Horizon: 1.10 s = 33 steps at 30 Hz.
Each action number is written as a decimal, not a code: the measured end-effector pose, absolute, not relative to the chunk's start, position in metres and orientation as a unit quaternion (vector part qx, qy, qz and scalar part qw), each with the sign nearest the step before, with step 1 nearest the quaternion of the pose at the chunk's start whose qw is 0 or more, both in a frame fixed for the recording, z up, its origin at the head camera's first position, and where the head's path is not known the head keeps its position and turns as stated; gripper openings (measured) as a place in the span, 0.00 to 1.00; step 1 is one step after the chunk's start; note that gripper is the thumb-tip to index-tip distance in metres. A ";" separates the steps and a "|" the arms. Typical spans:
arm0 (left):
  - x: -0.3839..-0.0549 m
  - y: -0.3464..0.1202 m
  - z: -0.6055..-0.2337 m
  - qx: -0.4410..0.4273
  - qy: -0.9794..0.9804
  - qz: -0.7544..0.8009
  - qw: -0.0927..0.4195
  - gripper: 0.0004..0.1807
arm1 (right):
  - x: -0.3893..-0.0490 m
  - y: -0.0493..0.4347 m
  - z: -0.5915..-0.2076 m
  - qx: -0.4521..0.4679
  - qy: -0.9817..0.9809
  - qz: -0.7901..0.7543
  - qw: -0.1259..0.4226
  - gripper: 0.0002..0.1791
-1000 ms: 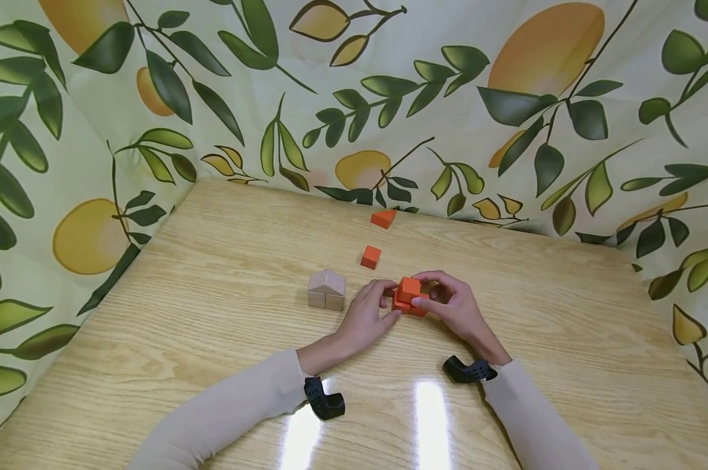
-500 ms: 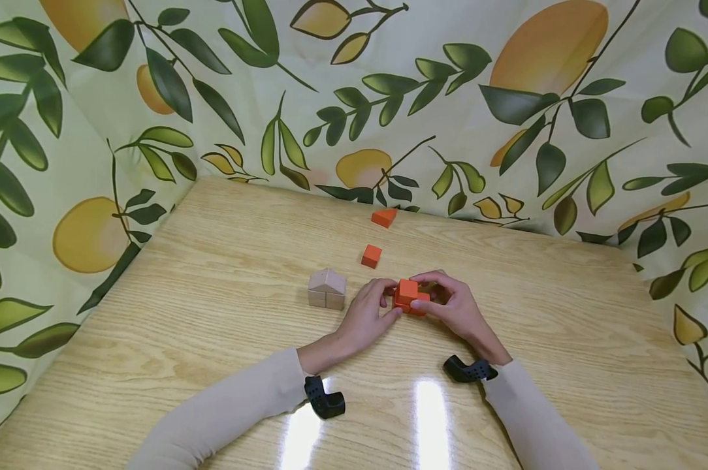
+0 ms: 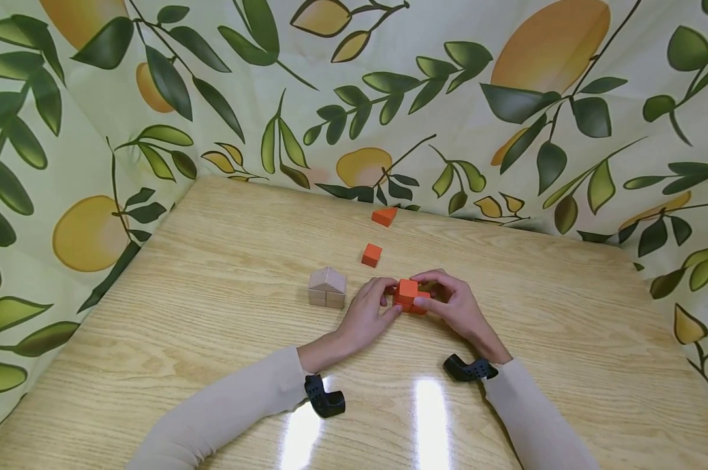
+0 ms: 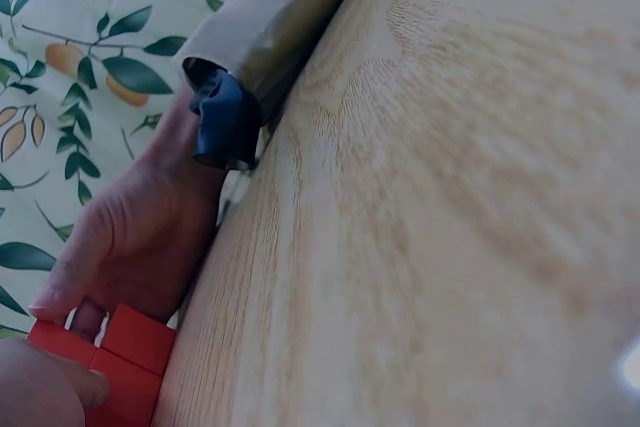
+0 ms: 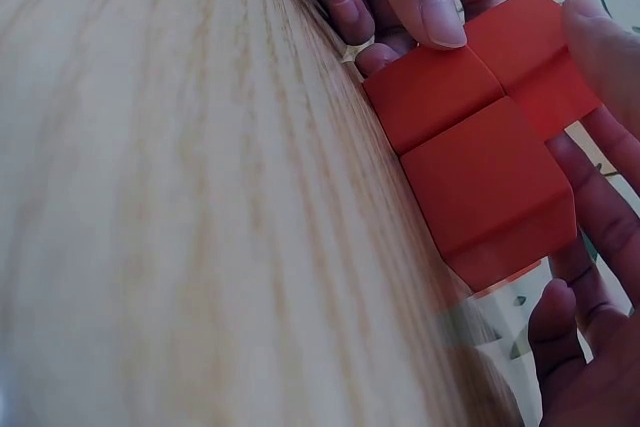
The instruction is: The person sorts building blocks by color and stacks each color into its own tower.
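Note:
Three orange-red wooden cubes stand together between both hands. In the head view, the upper cube sits over the lower left cube, and the lower right cube adjoins that one. The right hand pinches the upper cube between thumb and a bent finger, its thumb lying against the cube's side. From the left, the left hand holds the lower left cube, thumb in front and fingers curled behind. Much of the lower left cube is hidden in the head view.
A small house of plain wooden blocks stands left of the left hand. Farther back lie a loose red cube and a red triangular block, the latter near the patterned cloth at the table's back edge.
The upper cube has turned slightly and shifted a little left, so it sits squarer over the lower left cube. Both hands keep nearly the same place.

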<state>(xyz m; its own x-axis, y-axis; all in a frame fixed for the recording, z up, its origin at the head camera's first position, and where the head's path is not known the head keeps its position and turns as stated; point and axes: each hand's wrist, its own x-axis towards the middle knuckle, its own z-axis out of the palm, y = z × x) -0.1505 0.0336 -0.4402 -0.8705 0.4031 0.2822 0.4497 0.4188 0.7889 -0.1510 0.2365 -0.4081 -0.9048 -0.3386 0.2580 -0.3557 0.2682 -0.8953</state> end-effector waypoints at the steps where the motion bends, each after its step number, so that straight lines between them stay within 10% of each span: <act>1: -0.150 0.034 -0.440 -0.254 -0.842 -0.476 0.024 0.22 | -0.151 0.236 -0.408 0.219 -0.796 0.565 0.007 0.17; 33: -0.151 0.033 -0.440 -0.254 -0.837 -0.485 0.018 0.20 | -0.151 0.237 -0.409 0.219 -0.795 0.566 0.000 0.17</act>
<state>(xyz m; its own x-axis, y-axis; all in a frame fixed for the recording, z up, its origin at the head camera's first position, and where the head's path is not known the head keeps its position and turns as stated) -0.1506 0.0328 -0.4402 -0.8702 0.4077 0.2768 0.4428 0.4005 0.8022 -0.1513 0.2375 -0.4093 -0.9037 -0.3487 0.2486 -0.3488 0.2628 -0.8996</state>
